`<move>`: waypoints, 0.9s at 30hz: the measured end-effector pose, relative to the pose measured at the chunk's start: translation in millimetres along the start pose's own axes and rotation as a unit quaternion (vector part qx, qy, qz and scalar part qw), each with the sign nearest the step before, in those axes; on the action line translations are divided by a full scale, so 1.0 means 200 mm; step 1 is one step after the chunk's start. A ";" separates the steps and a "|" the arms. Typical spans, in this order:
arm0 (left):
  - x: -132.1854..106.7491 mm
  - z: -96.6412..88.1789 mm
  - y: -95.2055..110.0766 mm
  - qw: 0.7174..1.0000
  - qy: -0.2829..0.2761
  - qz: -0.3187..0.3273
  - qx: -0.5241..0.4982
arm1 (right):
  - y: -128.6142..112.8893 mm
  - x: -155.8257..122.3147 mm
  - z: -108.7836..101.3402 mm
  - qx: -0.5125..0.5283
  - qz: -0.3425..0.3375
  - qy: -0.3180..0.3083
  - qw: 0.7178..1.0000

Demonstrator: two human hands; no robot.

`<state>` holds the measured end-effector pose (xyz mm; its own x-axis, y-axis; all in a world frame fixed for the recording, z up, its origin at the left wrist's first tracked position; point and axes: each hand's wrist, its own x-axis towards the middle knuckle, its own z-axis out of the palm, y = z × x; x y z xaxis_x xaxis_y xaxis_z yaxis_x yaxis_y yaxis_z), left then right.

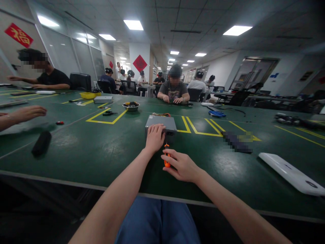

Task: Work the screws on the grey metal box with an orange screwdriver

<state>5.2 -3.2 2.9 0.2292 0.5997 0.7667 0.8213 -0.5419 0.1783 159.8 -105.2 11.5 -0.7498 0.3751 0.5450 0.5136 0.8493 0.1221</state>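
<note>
We rest our left hand (154,137) flat on a grey metal case (161,122) at twelve o'clock, fingers spread — it looks stiff and fairly heavy, best taken by its sides — while our right hand (181,166) curls around an orange-handled screwdriver (167,156) over the green surface (76,152).

Orange plastic screwdriver (167,163): the person's right hand (181,165) is covering much of it, and its tip is showing too small to tell.
Grey metal box (160,122): the person's left hand (154,138) is hiding part of its top.
Round steel bowl (131,106): its dark contents are showing too small to tell.
Long dark object (237,141): pixelation is blurring it beyond naming.
Co-worker's bare forearm (15,118): the picture's left edge is cutting it off.
</note>
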 end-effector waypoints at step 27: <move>0.00 -0.01 0.00 1.000 -0.010 -0.006 0.000 | 0.02 -0.01 0.02 -0.009 0.015 0.034 0.999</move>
<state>4.7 -5.0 4.5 0.2301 0.6174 0.7522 0.8243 -0.5346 0.1866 162.2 -100.9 6.8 -0.7047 0.3738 0.6031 0.5436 0.8307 0.1203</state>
